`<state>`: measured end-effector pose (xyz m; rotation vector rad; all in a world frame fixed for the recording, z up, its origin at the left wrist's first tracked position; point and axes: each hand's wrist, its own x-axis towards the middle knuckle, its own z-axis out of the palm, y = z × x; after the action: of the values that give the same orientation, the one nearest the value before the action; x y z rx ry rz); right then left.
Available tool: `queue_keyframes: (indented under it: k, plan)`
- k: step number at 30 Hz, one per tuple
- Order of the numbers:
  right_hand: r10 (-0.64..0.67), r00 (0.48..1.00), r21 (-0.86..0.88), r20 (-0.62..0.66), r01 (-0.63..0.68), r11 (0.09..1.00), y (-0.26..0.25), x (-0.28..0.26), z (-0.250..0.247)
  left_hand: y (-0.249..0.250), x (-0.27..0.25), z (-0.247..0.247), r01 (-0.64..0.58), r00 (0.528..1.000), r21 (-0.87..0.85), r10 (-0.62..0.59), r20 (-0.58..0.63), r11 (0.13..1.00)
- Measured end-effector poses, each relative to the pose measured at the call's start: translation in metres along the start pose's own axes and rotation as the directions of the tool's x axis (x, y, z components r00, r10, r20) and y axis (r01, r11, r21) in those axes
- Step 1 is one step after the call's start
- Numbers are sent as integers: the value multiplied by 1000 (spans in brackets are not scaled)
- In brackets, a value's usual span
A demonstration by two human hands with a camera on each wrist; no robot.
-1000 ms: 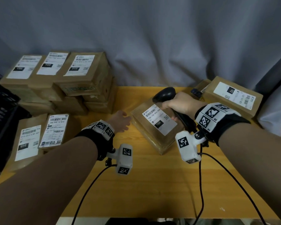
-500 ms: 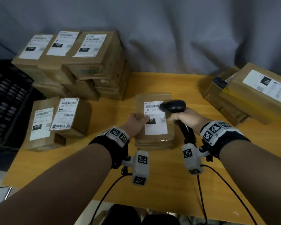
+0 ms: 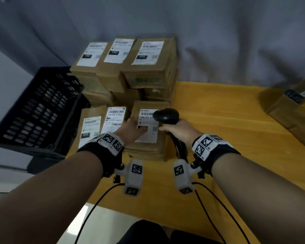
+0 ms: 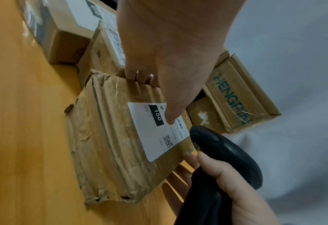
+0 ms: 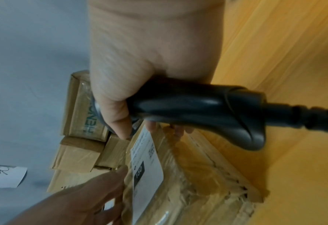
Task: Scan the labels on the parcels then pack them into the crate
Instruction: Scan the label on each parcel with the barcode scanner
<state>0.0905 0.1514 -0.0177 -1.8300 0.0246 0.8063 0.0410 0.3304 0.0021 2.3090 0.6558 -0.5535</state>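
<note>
Parcel (image 3: pixel 149 138) lay flat on the table (image 3: pixel 227 138), near the stacked boxes (image 3: pixel 130 67), left hand (image 3: pixel 130 128) gripped its left edge, thumb on the label (image 4: pixel 155 132), right hand (image 3: pixel 178 132) clamped round the scanner (image 3: pixel 166 116) above it, crate (image 3: pixel 37 110) far left.

The head camera looked steeply down over the table (image 3: pixel 218 138). Both wrist cameras sat close, facing along the hands, sharing the labelled parcel (image 4: pixel 109 137) and scanner (image 5: pixel 197 106).

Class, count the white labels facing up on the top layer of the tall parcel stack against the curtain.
3, side by side: left label, middle label, right label. Any labels lower in the stack are hidden.
</note>
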Motion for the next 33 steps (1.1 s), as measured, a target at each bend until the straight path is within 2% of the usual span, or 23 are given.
queue_keyframes:
  k: [5, 9, 12, 17, 19, 26, 27, 29, 31, 33]
  plan:
    - [-30, 997, -33, -69, 28, 999, -2, -7, -3, 16, -2, -8, -74, 997, 169, 78, -16, 983]
    - [-95, 967, -99, -236, 73, 992, -10, -28, -54, 63, -5, -2, -208, 978, 128, 206, 24, 970]
    - [-140, 889, -120, -436, 97, 988, -10, -50, -112, 111, -10, 13, -299, 953, 43, 296, 71, 953]
    - [-153, 686, -128, -711, 88, 988, 10, -95, -222, 194, -19, 63, -399, 911, -12, 398, 105, 917]
    - [-154, 626, -146, -765, 65, 987, 24, -114, -263, 228, -27, 88, -427, 893, -51, 430, 132, 903]
    - [-110, 500, -178, -859, -90, 980, 85, -157, -389, 325, -42, 178, -397, 881, -153, 422, 213, 905]
    - [-96, 496, -172, -863, -109, 979, 93, -158, -402, 337, -42, 189, -408, 871, -156, 435, 229, 900]
    - [-47, 526, -114, -849, -95, 989, 109, -155, -421, 358, -41, 204, -405, 872, -179, 438, 220, 897]
    - [0, 580, -22, -815, -30, 999, 124, -149, -434, 376, -38, 215, -358, 889, -244, 409, 207, 901]
    - [40, 609, 92, -792, 53, 994, 136, -140, -441, 387, -29, 225, -324, 894, -270, 387, 227, 907]
